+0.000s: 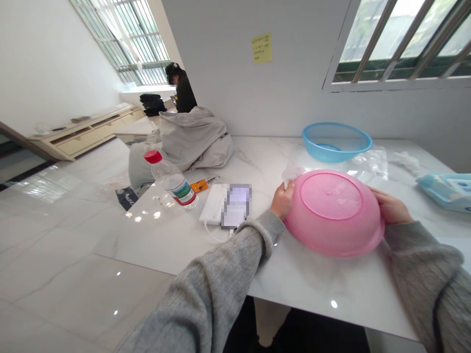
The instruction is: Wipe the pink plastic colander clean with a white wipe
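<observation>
Between my two hands is a pink plastic colander (338, 230), its mesh underside and round base ring turned up toward me. My left hand (283, 200) grips its left side, with a whitish, thin wipe or tissue (292, 170) by the fingertips. On the opposite side, my right hand (393, 207) is closed on the colander's edge; some of its fingers are hidden behind the pink wall. A light blue colander (337, 156) stands upright just beyond, against the wall.
Clear plastic wrap (373, 162) lies beside the blue colander, and a blue wipes pack (447, 190) is at right. Leftward are a phone (236, 206) cabled to a white power bank (212, 205), a red-capped bottle (176, 184) and grey cloth (195, 137). A person (185, 90) is far behind.
</observation>
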Demonstrator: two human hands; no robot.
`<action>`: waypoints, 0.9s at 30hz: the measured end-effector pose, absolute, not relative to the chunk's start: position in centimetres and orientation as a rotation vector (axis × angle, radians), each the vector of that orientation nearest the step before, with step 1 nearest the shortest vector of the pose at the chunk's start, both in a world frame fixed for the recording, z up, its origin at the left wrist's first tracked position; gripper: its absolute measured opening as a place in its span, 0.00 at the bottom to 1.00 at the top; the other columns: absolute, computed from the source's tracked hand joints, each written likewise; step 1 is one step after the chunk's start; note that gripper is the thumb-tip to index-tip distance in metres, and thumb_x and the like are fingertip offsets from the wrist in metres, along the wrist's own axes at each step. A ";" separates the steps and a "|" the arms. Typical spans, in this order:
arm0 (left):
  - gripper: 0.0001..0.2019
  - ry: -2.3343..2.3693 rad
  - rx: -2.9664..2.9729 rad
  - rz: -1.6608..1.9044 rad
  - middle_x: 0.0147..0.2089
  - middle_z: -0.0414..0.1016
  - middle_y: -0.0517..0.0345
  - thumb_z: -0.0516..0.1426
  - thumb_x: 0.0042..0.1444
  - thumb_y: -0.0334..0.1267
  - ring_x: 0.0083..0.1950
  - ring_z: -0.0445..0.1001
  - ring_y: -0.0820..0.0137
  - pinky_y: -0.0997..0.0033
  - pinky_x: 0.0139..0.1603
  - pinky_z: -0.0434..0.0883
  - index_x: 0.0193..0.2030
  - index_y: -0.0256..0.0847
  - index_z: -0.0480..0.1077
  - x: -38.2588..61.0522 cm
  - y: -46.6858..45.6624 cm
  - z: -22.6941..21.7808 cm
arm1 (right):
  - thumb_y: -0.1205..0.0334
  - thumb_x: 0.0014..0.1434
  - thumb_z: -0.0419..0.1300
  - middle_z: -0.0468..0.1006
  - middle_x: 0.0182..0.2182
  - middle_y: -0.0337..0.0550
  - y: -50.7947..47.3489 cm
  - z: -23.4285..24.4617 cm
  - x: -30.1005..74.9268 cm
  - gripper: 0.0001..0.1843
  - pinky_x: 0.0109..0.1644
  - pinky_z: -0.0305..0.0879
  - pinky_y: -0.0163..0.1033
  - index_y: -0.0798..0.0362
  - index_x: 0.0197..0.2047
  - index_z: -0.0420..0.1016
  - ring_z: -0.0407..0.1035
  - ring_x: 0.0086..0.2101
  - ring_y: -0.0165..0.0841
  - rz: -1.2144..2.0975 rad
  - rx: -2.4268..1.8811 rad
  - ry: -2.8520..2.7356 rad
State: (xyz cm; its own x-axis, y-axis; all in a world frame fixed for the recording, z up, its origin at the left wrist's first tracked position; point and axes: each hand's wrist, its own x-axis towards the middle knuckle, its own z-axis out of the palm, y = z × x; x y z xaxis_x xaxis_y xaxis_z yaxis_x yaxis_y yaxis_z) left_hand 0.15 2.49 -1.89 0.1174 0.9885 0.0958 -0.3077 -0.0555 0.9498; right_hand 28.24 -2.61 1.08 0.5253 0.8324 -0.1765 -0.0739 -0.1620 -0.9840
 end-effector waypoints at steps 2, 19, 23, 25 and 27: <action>0.21 0.865 1.092 1.262 0.58 0.86 0.43 0.62 0.66 0.56 0.67 0.79 0.48 0.48 0.75 0.68 0.51 0.39 0.82 0.0 2.5 -2.0 | 0.69 0.47 0.73 0.90 0.49 0.38 -2.4 0.6 28.9 0.13 0.53 0.82 0.31 0.47 0.37 0.91 0.80 0.59 0.41 0.990 -1.520 -0.655; 0.22 0.850 1.142 1.379 0.72 0.78 0.50 0.55 0.72 0.44 0.79 0.69 0.58 0.56 0.84 0.58 0.68 0.43 0.75 0.5 2.4 -1.4 | 0.51 0.71 0.54 0.89 0.39 0.50 -3.3 2.6 26.5 0.22 0.39 0.84 0.45 0.49 0.52 0.87 0.85 0.33 0.43 1.338 -1.284 -0.475; 0.24 0.890 1.152 1.357 0.72 0.76 0.49 0.56 0.73 0.45 0.80 0.67 0.57 0.54 0.85 0.56 0.73 0.45 0.71 0.4 2.3 -1.2 | 0.58 0.73 0.55 0.87 0.32 0.43 -3.0 1.9 27.2 0.18 0.28 0.78 0.34 0.51 0.47 0.87 0.79 0.24 0.32 1.421 -1.197 -0.457; 0.25 0.872 1.158 1.360 0.73 0.75 0.49 0.56 0.73 0.46 0.80 0.66 0.58 0.54 0.85 0.56 0.74 0.46 0.69 0.4 2.2 -1.2 | 0.63 0.71 0.58 0.86 0.31 0.39 -2.8 1.7 27.3 0.15 0.27 0.77 0.31 0.50 0.48 0.87 0.79 0.25 0.30 1.403 -1.184 -0.468; 0.27 0.849 1.144 1.385 0.75 0.74 0.49 0.58 0.72 0.48 0.80 0.66 0.57 0.55 0.85 0.56 0.74 0.47 0.69 0.5 2.2 -1.3 | 0.69 0.68 0.59 0.87 0.33 0.36 -2.8 1.6 27.2 0.18 0.26 0.76 0.28 0.48 0.54 0.88 0.79 0.25 0.28 1.367 -1.171 -0.497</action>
